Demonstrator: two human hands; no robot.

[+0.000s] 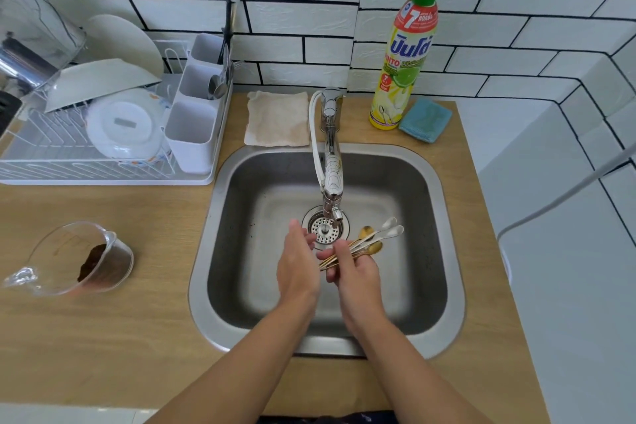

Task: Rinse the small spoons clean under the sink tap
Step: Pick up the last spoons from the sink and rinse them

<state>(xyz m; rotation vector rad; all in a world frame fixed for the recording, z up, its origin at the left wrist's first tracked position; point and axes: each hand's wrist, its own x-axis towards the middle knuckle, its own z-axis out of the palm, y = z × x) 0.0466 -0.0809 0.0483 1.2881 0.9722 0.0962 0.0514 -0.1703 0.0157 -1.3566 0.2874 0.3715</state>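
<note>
Over the steel sink (444, 217), my right hand (358, 272) grips a bundle of several small spoons (377, 237), some gold and some silver, by their handles. Their bowls fan out to the right, just right of the drain strainer (325, 229). My left hand (297, 265) is beside the right one with its fingers straight and apart, holding nothing, its fingertips near the spoon handles. The chrome tap (332, 175) reaches out above the drain. I cannot tell whether water is running.
A white dish rack (103, 148) with plates and a cutlery holder stands on the left. A glass measuring cup (79, 262) with brown residue lies on the wooden counter. Behind the sink are a cloth (278, 119), a dish soap bottle (406, 55) and a blue sponge (425, 119).
</note>
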